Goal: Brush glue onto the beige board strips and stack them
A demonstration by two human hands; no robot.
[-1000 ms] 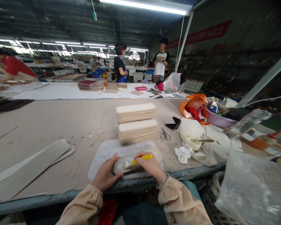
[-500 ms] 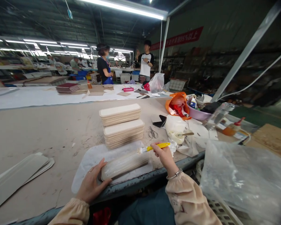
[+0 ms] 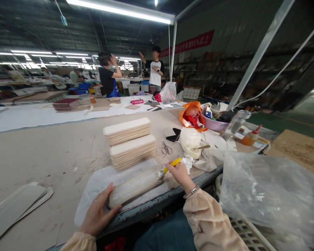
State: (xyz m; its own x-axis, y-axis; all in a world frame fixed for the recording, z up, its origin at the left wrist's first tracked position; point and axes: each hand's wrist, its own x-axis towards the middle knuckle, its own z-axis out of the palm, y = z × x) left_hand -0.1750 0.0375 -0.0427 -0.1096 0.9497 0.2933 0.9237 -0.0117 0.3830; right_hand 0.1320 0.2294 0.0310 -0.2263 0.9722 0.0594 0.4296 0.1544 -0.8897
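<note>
My left hand (image 3: 99, 211) grips the left end of a low stack of long, round-ended pale strips (image 3: 136, 186), thumb at the near side and fingers at the far side. The top strip looks wet and glossy. My right hand (image 3: 180, 172) is closed around the yellow handle of a paintbrush (image 3: 176, 162), its bristles down at the stack's right end. Under the stack lies a white sheet (image 3: 87, 198). Just behind stand two taller stacks of similar strips, a nearer one (image 3: 133, 152) and a farther one (image 3: 127, 130).
Scissors (image 3: 166, 149) lie right of the stacks, near a white plastic container (image 3: 192, 143) with a stick in it. Farther right are an orange bag (image 3: 184, 116), a lilac basin (image 3: 216, 124) and a glue bottle (image 3: 251, 137). Loose grey strips (image 3: 18, 205) lie left. Two people stand beyond the table.
The brush has moved right along the top strip to its right end, and its handle is steeper. My left hand keeps its hold. One person in the background has raised a hand to the head.
</note>
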